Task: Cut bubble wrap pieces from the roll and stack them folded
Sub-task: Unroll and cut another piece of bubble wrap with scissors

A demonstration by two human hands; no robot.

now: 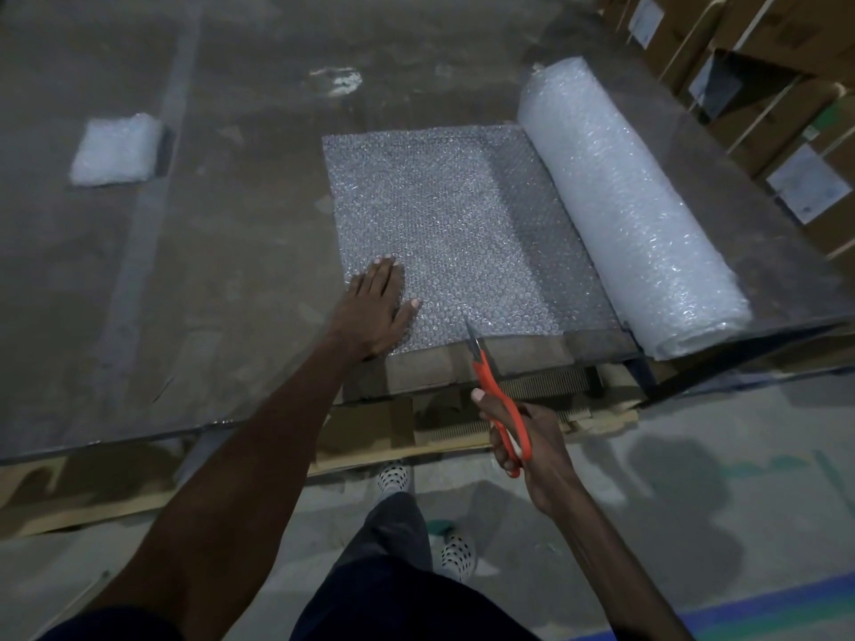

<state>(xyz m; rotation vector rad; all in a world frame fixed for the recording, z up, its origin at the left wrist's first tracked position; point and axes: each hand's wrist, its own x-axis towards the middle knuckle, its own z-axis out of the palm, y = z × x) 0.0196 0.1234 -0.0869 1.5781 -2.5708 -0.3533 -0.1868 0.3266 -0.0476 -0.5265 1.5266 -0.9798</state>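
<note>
At the far left of the desk [139,316] lies a small folded stack [113,150] of bubble wrap, blurred and pale, well apart from everything else; how many pieces it holds cannot be made out. The desk top is a clear, glossy sheet over a dull brown surface, and between the stack and the unrolled sheet [453,233] there is a wide bare stretch. Its near edge runs diagonally across the view, with wood and cardboard showing underneath.

The left hand [377,305] reaches forward with a straight arm and presses flat on the near left corner of the sheet, fingers straight and together, thumb spread to the right. The sheet lies flat on the desk, its left edge free, its near edge just short of the desk rim.

The right hand [523,446] hangs near the desk edge, fingers curled through the orange handles of the scissors [497,395], gripping them. The blades point away and touch the near edge of the sheet; whether they have entered it is hard to tell.

Further right the roll [624,210] lies on the desk, joined to the sheet, its near end overhanging the rim. Cardboard boxes [763,85] stand at the far right, cut off by the frame.
</note>
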